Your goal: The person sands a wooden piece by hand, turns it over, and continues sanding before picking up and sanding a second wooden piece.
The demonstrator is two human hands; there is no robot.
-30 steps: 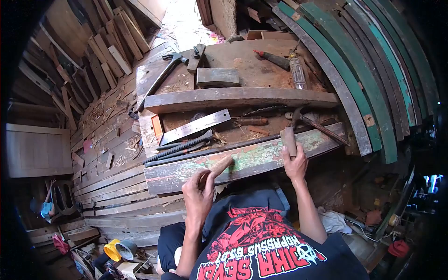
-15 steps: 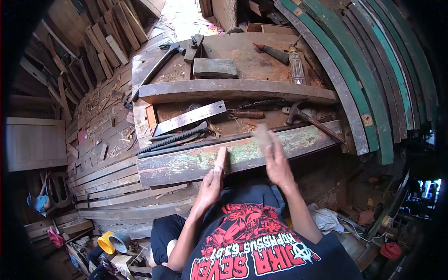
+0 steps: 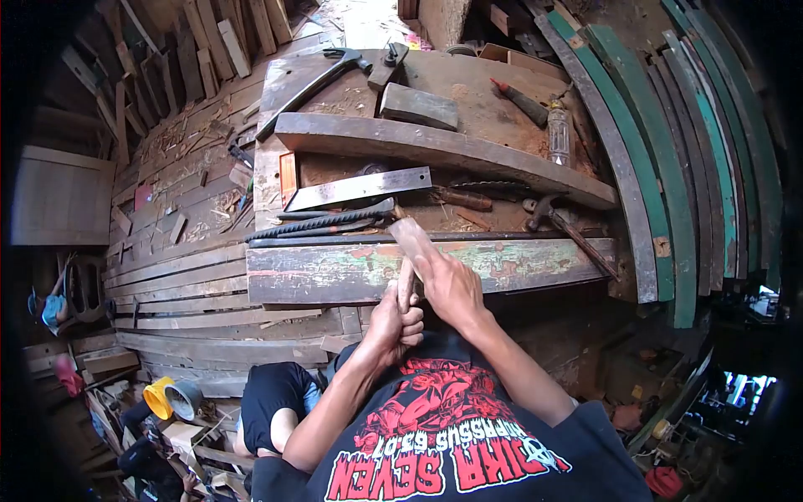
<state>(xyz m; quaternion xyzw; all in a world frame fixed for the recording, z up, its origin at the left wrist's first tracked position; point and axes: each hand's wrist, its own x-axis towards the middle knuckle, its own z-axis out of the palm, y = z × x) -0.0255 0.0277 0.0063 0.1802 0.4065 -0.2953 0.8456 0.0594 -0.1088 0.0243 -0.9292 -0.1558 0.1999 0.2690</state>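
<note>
The left hand (image 3: pixel 396 326) is closed around the wooden stick (image 3: pixel 406 281), which pokes up from the fist. The right hand (image 3: pixel 452 289) grips the flat block (image 3: pixel 409 238), seemingly against the stick's top.

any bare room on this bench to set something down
Far benchtop, dusty but bare between the grey block and red-tipped tool. Also the painted beam, left of the left hand. Crowded: between that beam and the curved beam, with square, rods and hammer.

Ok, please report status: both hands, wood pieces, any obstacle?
Left hand gripping wooden stick. Right hand holding flat block at stick's top, contact unclear. Hammer across painted board, off right.
</note>
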